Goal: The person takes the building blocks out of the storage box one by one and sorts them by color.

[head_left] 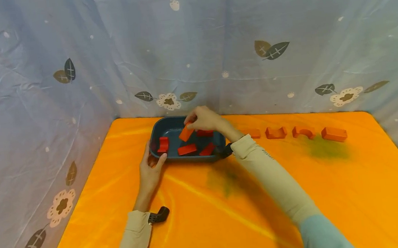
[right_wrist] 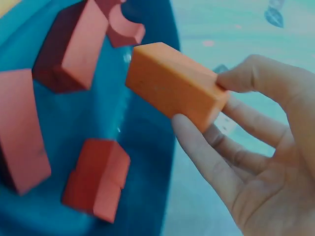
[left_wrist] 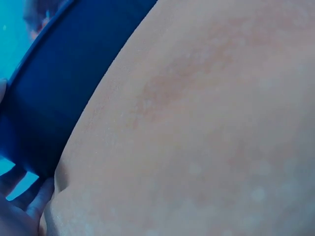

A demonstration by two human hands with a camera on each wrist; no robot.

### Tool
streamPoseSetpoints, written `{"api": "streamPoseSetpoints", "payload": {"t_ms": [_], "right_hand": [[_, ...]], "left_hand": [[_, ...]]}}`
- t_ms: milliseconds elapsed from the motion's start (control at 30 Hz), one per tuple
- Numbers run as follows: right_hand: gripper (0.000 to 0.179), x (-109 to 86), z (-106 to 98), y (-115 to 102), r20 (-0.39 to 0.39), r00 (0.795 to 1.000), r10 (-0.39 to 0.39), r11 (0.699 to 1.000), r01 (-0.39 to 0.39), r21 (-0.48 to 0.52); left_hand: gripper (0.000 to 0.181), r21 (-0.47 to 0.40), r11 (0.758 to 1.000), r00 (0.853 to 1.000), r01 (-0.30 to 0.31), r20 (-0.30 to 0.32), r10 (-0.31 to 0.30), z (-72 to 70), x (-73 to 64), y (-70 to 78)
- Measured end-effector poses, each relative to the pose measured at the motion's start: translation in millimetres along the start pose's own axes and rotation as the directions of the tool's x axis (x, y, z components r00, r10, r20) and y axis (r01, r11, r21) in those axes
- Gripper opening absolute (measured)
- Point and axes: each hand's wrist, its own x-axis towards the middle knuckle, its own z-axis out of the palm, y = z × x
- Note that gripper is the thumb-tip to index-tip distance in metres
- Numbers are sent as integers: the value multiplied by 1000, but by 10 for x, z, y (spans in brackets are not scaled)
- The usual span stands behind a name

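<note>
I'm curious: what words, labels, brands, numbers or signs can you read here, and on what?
Right sleeve: tiny dark marking near the cuff, perhaps lettering, too small to read.
Held orange block, tray: no text visible.
Curtain: printed leaves, flowers and paw prints, no words.
Nothing readable elsewhere.

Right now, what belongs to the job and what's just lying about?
In the job:
orange block, in the right hand
blue tray, held by the left hand
red blocks inside it
row of blocks, probably

Just surroundings:
patterned curtain
orange tablecloth
</note>
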Motion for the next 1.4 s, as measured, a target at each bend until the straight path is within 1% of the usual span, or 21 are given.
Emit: {"api": "streamPoseSetpoints", "payload": {"t_ms": [100, 233, 367, 433, 500, 633, 700, 800, 900, 1033, 1067, 1100, 1167, 1233, 1267, 1333, 1400], "right_hand": [[27, -137, -110, 62, -67, 997, 37, 997, -32, 64], [30, -321, -199, 198, -137, 984, 114, 979, -88, 186], [31, -510, -248, 339, -206, 958, 198, 935, -121, 334], [31, -602, -283, 418, -231, 947, 223, 912, -118, 394], [31, -689, -321, 495, -240, 943, 231, 896, -110, 430], [33, -835, -389, 625, -229, 943, 242, 878, -113, 465], [34, -895, -420, 690, -225, 942, 250, 875, -120, 469], [35, -997, -472, 771, -227, 932, 284, 869, -150, 472], [36, -1131, -538, 876, -233, 917, 325, 856, -180, 484], [41, -1375, -656, 1044, -238, 903, 358, 843, -203, 498], [43, -1449, -690, 1093, -238, 904, 354, 846, -202, 493], [44, -1525, -726, 1139, -241, 901, 360, 849, -210, 485], [47, -1687, -798, 1242, -251, 891, 379, 843, -221, 490], [50, -1853, -871, 1348, -254, 879, 404, 829, -235, 507], [52, -1932, -903, 1404, -263, 871, 415, 828, -241, 506], [55, -2081, -958, 1521, -271, 858, 437, 809, -244, 534], [58, -2225, -997, 1635, -276, 845, 458, 792, -247, 559]], "left_hand": [[78, 13, 1000, 1000, 8, -11, -8, -10, 2, -1], [77, 22, 1000, 1000, 12, -18, -12, -26, -1, 3], [78, 32, 999, 999, 26, -20, -26, -33, -13, 19], [77, 38, 999, 999, 34, -21, -34, -26, -18, 23], [77, 35, 999, 999, 31, -20, -30, -19, -21, 24], [77, 30, 999, 999, 31, -23, -31, -8, -34, 31], [77, 36, 999, 999, 40, -22, -40, -1, -37, 38], [77, 42, 998, 999, 49, -18, -48, 19, -34, 48], [77, 46, 998, 999, 45, -11, -45, 44, -30, 60], [77, 29, 999, 1000, 29, -4, -29, 85, -16, 53], [77, 21, 999, 1000, 25, -1, -25, 93, -8, 38], [78, 17, 1000, 1000, 21, 2, -21, 102, -3, 30], [79, 3, 1000, 1000, 20, 6, -20, 108, 27, -54], [79, 12, 1000, 1000, 26, 6, -26, 99, 51, -150], [79, 22, 999, 1000, 29, 2, -29, 89, 57, -191], [80, 30, 999, 1000, 26, -13, -25, 62, 71, -282], [80, 46, 999, 1000, 14, -26, -12, 37, 71, -310]]}}
